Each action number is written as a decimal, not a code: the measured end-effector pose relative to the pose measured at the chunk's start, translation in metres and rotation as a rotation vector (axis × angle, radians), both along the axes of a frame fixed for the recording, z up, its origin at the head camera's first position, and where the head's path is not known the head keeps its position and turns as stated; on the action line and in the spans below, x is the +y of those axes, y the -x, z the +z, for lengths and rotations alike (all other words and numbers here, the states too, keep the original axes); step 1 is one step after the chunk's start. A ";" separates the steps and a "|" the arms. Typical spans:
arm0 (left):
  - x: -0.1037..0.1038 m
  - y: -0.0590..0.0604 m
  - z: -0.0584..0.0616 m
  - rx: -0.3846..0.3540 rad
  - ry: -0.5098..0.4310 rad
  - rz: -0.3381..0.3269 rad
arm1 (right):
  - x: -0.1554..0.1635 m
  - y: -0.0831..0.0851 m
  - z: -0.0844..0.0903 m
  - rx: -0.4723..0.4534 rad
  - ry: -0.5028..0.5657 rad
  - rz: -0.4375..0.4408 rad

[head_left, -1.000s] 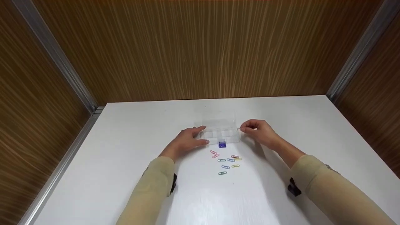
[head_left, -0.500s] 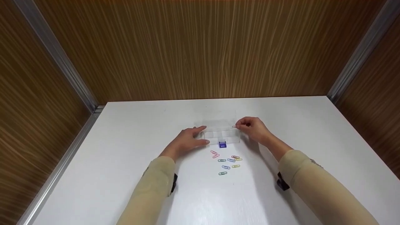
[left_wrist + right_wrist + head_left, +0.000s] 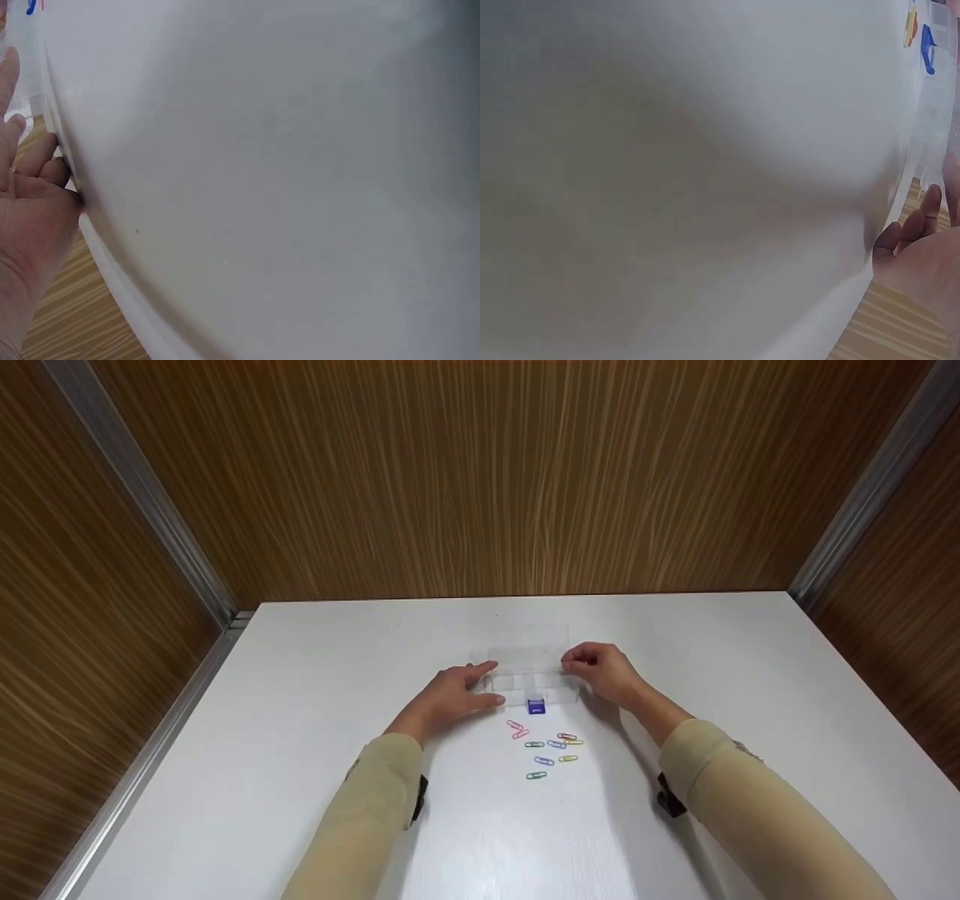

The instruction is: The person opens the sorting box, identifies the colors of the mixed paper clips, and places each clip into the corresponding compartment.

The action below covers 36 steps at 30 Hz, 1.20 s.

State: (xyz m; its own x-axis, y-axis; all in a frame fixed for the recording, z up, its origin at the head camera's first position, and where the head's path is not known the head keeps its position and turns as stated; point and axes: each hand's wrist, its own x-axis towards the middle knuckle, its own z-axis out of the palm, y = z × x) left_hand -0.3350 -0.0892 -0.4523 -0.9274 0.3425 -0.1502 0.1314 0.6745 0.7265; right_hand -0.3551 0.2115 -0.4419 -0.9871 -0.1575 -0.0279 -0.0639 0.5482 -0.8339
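The box (image 3: 559,696) lies crosswise, nearside and left of my right hand (image 3: 607,670)'s narrowed fingertips, whose hold I can't tell; my left hand (image 3: 450,694), nearer, spreads wide at its end.

Along the left edge, a bare left hand (image 3: 34,214) lies against a clear plastic box (image 3: 28,71), between smooth white desk (image 3: 270,180) and tan wood-grain panel (image 3: 82,304).

Smooth plastic box (image 3: 564,695), glossy table (image 3: 487,840), matt cloth sleeves (image 3: 360,810)
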 end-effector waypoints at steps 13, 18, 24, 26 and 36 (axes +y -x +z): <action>0.002 0.001 0.001 -0.006 0.012 -0.006 | 0.024 -0.018 0.013 -0.022 0.037 0.005; 0.001 -0.001 0.002 -0.003 -0.008 -0.014 | 0.033 -0.033 0.013 0.032 0.028 0.038; -0.001 0.000 0.002 -0.002 -0.012 -0.005 | 0.037 -0.049 0.008 -0.006 0.020 0.116; -0.001 0.001 0.002 0.001 -0.003 -0.005 | 0.037 -0.052 0.005 -0.032 0.012 0.158; -0.002 0.004 0.000 0.031 0.034 -0.013 | 0.023 -0.062 -0.007 -0.061 -0.012 0.264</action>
State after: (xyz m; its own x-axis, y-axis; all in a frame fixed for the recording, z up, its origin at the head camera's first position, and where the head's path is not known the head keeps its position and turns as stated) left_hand -0.3394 -0.0908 -0.4525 -0.9272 0.3502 -0.1328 0.1630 0.6967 0.6986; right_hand -0.2934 0.2341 -0.4493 -0.9083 -0.4086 -0.0899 -0.1556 0.5293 -0.8340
